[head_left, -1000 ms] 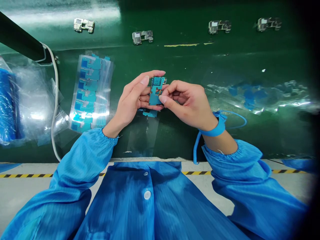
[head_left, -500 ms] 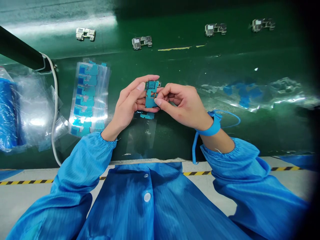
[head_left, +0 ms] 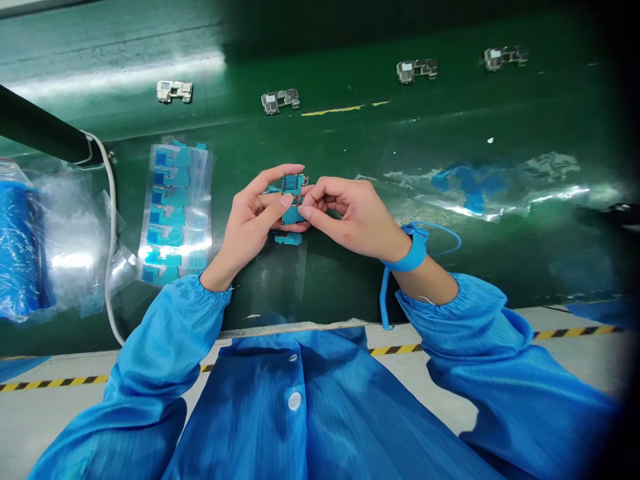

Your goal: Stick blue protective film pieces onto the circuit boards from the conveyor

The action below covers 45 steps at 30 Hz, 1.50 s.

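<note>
My left hand [head_left: 255,217] is closed on a small circuit board [head_left: 293,215] faced with blue film, its thumb lying across the board's face. At the board's right edge, my right hand [head_left: 345,210] pinches with thumb and forefinger; the other fingers are curled in. A blue wrist strap [head_left: 411,250] circles my right wrist. Beneath the hands a blue film piece [head_left: 289,239] on a clear strip shows in part. To the left lies a clear sheet [head_left: 205,200] bearing several blue film cut-outs [head_left: 167,217].
Several metal-shielded circuit boards [head_left: 280,101] lie in a row along the far side of the green bench [head_left: 345,287]. Blue film in a plastic bag [head_left: 23,247], a white cable [head_left: 111,220] and a dark post [head_left: 45,127] are at left. Clear plastic with blue pieces [head_left: 473,190] lies at right.
My left thumb has come down onto the face of the board. My right fingertips stay at its right edge. The whole view has shifted and tilted slightly.
</note>
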Available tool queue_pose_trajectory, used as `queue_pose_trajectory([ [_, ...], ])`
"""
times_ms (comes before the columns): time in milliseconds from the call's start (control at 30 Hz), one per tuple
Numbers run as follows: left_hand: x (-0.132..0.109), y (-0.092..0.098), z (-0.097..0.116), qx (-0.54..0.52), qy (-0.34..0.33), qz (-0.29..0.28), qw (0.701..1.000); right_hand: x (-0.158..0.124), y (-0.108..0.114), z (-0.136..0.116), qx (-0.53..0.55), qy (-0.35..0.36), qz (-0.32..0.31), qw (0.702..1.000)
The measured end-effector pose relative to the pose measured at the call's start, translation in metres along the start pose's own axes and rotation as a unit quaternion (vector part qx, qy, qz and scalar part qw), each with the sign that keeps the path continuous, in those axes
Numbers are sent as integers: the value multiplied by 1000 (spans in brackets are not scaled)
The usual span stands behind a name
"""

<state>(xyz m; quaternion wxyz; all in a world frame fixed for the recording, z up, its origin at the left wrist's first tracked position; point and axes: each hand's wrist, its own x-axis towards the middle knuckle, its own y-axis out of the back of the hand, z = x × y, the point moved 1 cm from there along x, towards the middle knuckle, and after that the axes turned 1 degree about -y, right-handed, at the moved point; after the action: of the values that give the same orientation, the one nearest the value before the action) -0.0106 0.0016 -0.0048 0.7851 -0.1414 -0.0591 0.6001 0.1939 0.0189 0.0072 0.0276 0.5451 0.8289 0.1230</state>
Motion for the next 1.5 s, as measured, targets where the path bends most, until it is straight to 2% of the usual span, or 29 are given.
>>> queue_pose_trajectory([
  [367, 0, -5, 6, 11, -10, 9, 1000, 1, 0, -2, -12, 18, 11, 1000],
  [700, -2, 1, 6, -3, -50, 14, 999, 3, 5, -3, 40, 31, 91, 995],
  [1033, -5, 1, 6, 25, -66, 22, 997, 3, 0, -2, 7, 27, 38, 999],
  [1333, -3, -1, 13, -40, -15, 27, 999, 1, -5, 2, 25, 24, 9, 999],
  [1500, -2, 1, 12, -37, -2, 25, 999, 1, -5, 4, 29, 21, 12, 999],
])
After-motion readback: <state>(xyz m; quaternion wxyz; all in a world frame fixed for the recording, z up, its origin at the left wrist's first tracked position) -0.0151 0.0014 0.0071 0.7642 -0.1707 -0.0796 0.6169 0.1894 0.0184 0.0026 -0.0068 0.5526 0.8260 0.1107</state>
